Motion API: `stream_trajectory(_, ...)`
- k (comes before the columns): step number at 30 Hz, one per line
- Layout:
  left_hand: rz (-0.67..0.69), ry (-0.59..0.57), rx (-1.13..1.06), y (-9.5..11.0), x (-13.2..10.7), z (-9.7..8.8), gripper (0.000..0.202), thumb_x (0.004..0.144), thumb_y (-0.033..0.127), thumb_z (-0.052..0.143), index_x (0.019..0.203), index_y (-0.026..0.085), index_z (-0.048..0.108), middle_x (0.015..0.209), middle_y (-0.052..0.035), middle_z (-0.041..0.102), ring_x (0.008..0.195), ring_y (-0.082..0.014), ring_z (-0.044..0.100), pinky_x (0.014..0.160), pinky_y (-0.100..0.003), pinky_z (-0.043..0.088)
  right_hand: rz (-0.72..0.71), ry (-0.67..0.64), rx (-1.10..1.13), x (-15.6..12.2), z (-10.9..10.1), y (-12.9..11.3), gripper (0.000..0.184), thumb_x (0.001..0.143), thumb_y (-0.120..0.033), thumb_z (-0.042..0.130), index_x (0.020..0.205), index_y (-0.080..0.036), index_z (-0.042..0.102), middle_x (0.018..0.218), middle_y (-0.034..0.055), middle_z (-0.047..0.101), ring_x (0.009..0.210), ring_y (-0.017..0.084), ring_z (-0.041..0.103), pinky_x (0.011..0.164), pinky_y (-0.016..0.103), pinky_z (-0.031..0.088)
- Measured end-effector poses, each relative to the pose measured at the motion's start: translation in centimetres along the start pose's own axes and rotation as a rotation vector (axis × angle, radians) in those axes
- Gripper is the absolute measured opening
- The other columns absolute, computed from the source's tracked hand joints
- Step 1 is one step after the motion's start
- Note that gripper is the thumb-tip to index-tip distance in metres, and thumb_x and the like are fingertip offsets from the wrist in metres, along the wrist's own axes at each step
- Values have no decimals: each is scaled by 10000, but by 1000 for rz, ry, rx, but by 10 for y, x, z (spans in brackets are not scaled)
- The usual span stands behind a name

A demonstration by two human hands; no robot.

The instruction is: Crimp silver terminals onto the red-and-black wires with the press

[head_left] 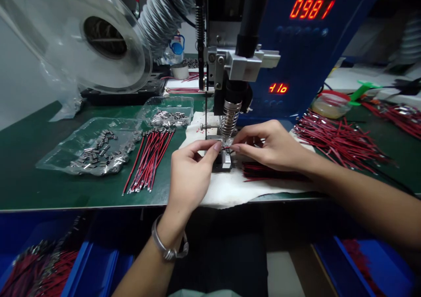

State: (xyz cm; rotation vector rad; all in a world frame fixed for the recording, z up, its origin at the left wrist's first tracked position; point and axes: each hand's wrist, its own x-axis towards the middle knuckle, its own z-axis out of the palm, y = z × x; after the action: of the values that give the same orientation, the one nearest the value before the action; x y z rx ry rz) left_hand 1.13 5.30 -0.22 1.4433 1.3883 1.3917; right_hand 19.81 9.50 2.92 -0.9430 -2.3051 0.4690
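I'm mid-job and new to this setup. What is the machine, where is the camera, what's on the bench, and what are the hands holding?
The one picture comes from a camera on the worker's head, looking down. No robot: the left hand and right hand are bare. They meet under the machine's coiled tip, pinching what looks like a thin red wire. On the green bench lie a white cloth, a red wire bundle, bags of small metal pieces and a bigger wire pile. The red display reads 0981.

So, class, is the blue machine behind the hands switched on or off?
On: the blue machine shows two lit red number displays.
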Motion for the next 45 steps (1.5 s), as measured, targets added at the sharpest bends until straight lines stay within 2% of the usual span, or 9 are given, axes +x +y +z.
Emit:
stream_trajectory(6, 7, 26, -45, -1, 3, 2, 227, 745, 366, 720, 830, 156, 704, 825, -61, 709, 697, -154, 619, 585, -230, 444, -16, 21, -4, 0, 0, 0, 152, 834, -249, 605, 815, -136, 704, 677, 6, 667, 550, 83, 536, 541, 204, 404)
stream_trajectory(14, -70, 62, -90, 3, 4, 1, 261, 688, 385, 761, 730, 145, 670, 706, -54, 667, 626, -140, 587, 519, -221, 422, -35, 31, 3, 0, 2, 0, 132, 828, -228, 612, 801, -132, 699, 661, -3, 661, 544, 72, 531, 529, 194, 389)
stream_trajectory(26, -56, 79, -131, 4, 7, 1, 222, 668, 330, 783, 660, 141, 666, 607, -16, 601, 592, -115, 555, 538, -206, 423, -46, 40, 3, -1, 2, 0, 120, 821, -212, 622, 791, -125, 701, 661, -8, 660, 547, 64, 539, 533, 183, 403)
stream_trajectory(33, -126, 69, -177, 4, 7, 1, 241, 640, 325, 800, 701, 132, 669, 562, -5, 581, 539, -107, 542, 511, -204, 413, -43, 34, 5, -1, 2, 0, 130, 829, -223, 618, 789, -131, 700, 653, -10, 661, 545, 62, 540, 524, 184, 396)
stream_trajectory(45, -119, 54, -187, 0, 8, 0, 258, 629, 356, 805, 691, 130, 699, 604, -26, 614, 551, -110, 542, 514, -216, 418, -31, 43, 12, -2, 2, 1, 124, 824, -218, 622, 814, -129, 708, 657, -7, 657, 540, 68, 526, 531, 198, 392)
